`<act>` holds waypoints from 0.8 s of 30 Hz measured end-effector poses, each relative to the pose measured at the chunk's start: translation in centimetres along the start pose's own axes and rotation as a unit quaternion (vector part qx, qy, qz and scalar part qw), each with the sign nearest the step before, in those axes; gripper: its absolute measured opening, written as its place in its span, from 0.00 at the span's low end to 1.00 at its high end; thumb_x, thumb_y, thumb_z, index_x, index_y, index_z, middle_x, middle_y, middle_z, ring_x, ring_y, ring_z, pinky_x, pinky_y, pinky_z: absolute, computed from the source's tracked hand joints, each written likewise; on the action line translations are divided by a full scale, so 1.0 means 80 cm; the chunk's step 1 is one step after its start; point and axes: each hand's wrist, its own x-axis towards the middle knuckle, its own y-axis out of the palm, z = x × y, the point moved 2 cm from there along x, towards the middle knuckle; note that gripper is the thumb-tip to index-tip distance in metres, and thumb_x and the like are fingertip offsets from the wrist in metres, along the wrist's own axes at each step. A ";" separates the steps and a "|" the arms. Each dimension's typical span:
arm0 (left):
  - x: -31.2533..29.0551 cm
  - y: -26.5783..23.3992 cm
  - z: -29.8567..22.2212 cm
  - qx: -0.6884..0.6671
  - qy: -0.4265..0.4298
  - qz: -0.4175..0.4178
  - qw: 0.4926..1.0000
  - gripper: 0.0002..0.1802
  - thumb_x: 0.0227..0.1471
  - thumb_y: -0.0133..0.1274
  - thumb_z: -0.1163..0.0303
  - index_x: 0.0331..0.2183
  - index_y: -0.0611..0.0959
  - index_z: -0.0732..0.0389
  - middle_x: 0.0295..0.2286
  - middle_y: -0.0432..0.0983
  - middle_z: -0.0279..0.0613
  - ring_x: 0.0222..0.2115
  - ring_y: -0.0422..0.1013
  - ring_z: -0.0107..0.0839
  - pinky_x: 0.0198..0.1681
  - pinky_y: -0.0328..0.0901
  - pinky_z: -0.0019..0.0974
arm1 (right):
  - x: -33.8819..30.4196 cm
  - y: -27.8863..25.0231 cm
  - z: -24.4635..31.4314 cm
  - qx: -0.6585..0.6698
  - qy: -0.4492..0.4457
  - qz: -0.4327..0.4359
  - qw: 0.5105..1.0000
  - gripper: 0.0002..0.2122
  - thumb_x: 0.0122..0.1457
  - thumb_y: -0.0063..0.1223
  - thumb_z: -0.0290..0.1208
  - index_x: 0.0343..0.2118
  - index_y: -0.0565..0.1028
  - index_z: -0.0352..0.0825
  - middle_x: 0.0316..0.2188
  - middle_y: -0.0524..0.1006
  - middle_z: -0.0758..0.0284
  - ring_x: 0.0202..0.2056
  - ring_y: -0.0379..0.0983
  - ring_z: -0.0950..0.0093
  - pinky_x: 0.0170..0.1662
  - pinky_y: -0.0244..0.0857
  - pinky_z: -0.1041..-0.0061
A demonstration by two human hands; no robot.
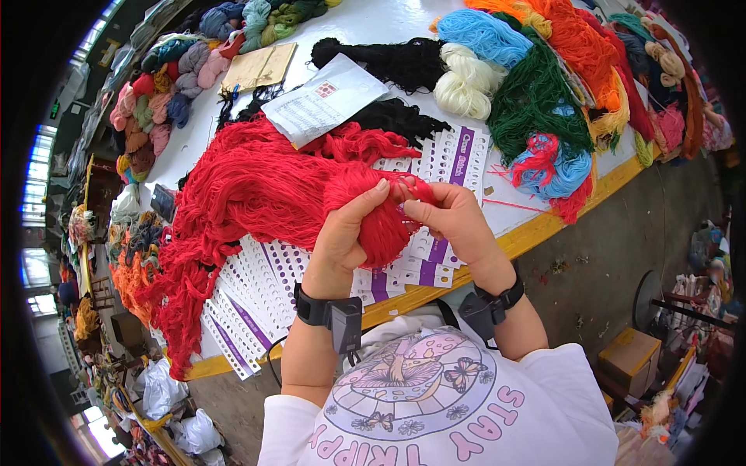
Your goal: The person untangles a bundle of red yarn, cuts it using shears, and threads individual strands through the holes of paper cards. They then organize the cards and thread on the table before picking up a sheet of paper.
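Note:
A long hank of red yarn (256, 182) lies across the table, its near end raised between my hands. My left hand (350, 225) wraps round that end, thumb on top and fingers behind the strands. At its right side my right hand (447, 217) pinches some red strands between thumb and fingertips. Beneath the yarn, white thread cards (268, 272) with punched holes and purple bands are fanned out along the table's near edge. More such cards (458, 163) lie beyond my right hand. A printed paper in a clear sleeve (322, 101) rests against the hank's far side.
Black yarn (381, 62), a cream skein (466, 81), and blue, dark green (536, 101) and orange yarn (579, 50) are heaped at the far right. Small coloured skeins (159, 101) line the far left. A yellow edge (544, 225) borders the table. A cardboard box (631, 359) stands on the floor.

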 end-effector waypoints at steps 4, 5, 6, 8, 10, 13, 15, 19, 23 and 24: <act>-0.003 0.014 -0.003 -0.012 -0.021 0.042 0.999 0.11 0.50 0.51 0.70 0.35 0.77 0.67 0.34 0.74 0.44 0.34 0.72 0.31 0.36 0.70 0.37 | 0.002 -0.005 -0.008 -0.142 -0.056 -0.006 0.988 0.09 0.52 0.55 0.31 0.35 0.77 0.34 0.24 0.74 0.73 0.19 0.60 0.91 0.21 0.52 0.90; -0.006 0.018 -0.004 -0.014 -0.022 0.055 0.998 0.11 0.50 0.51 0.70 0.35 0.77 0.67 0.33 0.74 0.44 0.34 0.72 0.31 0.36 0.70 0.36 | 0.000 -0.006 -0.005 -0.142 -0.055 -0.006 0.988 0.09 0.52 0.55 0.31 0.35 0.77 0.34 0.24 0.74 0.73 0.19 0.60 0.91 0.21 0.52 0.90; -0.006 0.016 -0.003 -0.015 -0.022 0.054 0.998 0.11 0.50 0.51 0.70 0.35 0.77 0.67 0.33 0.74 0.44 0.34 0.72 0.31 0.36 0.70 0.36 | -0.003 -0.007 -0.002 -0.104 -0.014 -0.014 0.994 0.09 0.52 0.56 0.32 0.35 0.77 0.34 0.23 0.75 0.74 0.19 0.60 0.91 0.21 0.52 0.91; -0.007 0.011 -0.005 -0.007 -0.023 0.025 0.999 0.11 0.50 0.51 0.70 0.35 0.77 0.67 0.33 0.75 0.44 0.34 0.72 0.31 0.36 0.70 0.34 | -0.005 -0.008 0.001 -0.066 0.024 -0.022 0.997 0.09 0.52 0.56 0.32 0.34 0.77 0.35 0.23 0.75 0.74 0.19 0.60 0.91 0.21 0.52 0.91; -0.005 0.006 -0.004 0.010 -0.014 0.019 1.000 0.11 0.50 0.51 0.70 0.35 0.77 0.68 0.34 0.75 0.44 0.34 0.72 0.31 0.36 0.70 0.34 | -0.005 -0.009 -0.001 0.041 0.032 -0.003 0.999 0.09 0.52 0.56 0.33 0.35 0.77 0.35 0.24 0.75 0.75 0.20 0.61 0.90 0.22 0.53 0.91; -0.003 0.002 -0.003 0.039 -0.007 0.019 0.999 0.11 0.50 0.52 0.70 0.35 0.78 0.68 0.34 0.75 0.45 0.34 0.72 0.32 0.36 0.70 0.34 | -0.003 -0.009 -0.004 0.055 0.008 -0.030 0.998 0.10 0.53 0.55 0.34 0.36 0.77 0.36 0.26 0.76 0.76 0.21 0.62 0.91 0.22 0.53 0.91; -0.003 -0.001 -0.003 0.051 -0.008 0.025 0.998 0.11 0.50 0.52 0.71 0.35 0.78 0.67 0.35 0.75 0.45 0.34 0.72 0.31 0.36 0.70 0.34 | -0.004 -0.006 -0.001 0.084 0.017 -0.029 0.996 0.10 0.53 0.55 0.35 0.36 0.77 0.36 0.27 0.76 0.76 0.22 0.62 0.91 0.22 0.54 0.90; -0.002 0.007 -0.003 0.015 -0.021 0.040 0.999 0.12 0.49 0.52 0.71 0.36 0.78 0.68 0.35 0.75 0.45 0.34 0.72 0.31 0.37 0.69 0.33 | 0.000 -0.011 -0.001 0.207 0.068 0.035 0.975 0.11 0.54 0.53 0.36 0.36 0.76 0.36 0.28 0.76 0.75 0.24 0.65 0.89 0.23 0.56 0.89; 0.002 0.005 0.002 0.004 -0.036 0.030 0.999 0.13 0.48 0.53 0.71 0.36 0.77 0.70 0.34 0.75 0.45 0.34 0.72 0.32 0.38 0.68 0.33 | -0.002 -0.004 -0.001 -0.005 0.018 -0.026 0.999 0.10 0.53 0.55 0.33 0.36 0.76 0.34 0.27 0.76 0.74 0.24 0.66 0.88 0.24 0.58 0.88; 0.001 0.006 0.003 0.005 -0.037 0.030 0.999 0.13 0.48 0.53 0.71 0.36 0.77 0.70 0.34 0.75 0.45 0.34 0.72 0.32 0.38 0.68 0.33 | -0.001 0.000 -0.004 -0.056 -0.024 -0.035 0.998 0.10 0.52 0.56 0.32 0.36 0.76 0.33 0.27 0.75 0.74 0.23 0.65 0.89 0.24 0.57 0.89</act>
